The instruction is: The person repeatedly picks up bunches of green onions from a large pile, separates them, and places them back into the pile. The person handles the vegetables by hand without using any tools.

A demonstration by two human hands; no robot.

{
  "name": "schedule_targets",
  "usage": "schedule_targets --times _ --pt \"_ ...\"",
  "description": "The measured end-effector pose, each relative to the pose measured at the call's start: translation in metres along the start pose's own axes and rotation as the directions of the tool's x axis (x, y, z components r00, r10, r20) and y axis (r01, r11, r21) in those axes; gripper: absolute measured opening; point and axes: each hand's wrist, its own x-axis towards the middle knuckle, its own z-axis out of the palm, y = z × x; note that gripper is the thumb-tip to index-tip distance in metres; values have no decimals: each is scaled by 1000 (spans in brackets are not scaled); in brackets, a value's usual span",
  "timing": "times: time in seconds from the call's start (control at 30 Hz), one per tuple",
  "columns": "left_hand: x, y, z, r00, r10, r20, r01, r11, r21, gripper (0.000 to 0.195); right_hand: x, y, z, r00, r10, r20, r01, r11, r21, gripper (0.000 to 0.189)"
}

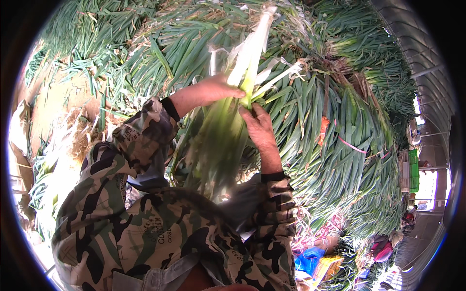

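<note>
My left hand is closed round a few long green onions, at the place where the white stalks turn green. Their white root ends point up and away from me. The leaves hang down toward my lap and are blurred. Just below it, my right hand pinches a pale green part of the same onions between thumb and fingers. Loose whitish outer skins stick out beside the stalks. Another thin onion stalk slants off to the right, close to both hands.
Heaped green onions lie ahead and to the right. Trimmed roots and scraps lie at left by a patch of bare brown ground. A green crate, a yellow crate and blue plastic are at right, near pink ties.
</note>
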Motion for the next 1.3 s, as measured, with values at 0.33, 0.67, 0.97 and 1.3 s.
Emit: schedule_targets --times 0.33,0.67,0.97,1.3 --pt "21 4 -68 956 -131 -263 115 990 -76 38 -16 -7 -21 993 77 94 -100 956 277 31" --pt "24 -36 -189 721 -122 -682 179 984 12 31 -50 -20 -103 957 58 283 -164 916 367 32" --pt "-8 -12 -148 839 -218 -499 155 974 -164 49 -32 -41 -77 988 67 -137 -26 958 285 25" --pt "-12 4 -56 936 -179 -302 73 940 -332 66 -23 -61 102 920 -383 86 384 828 -409 33"
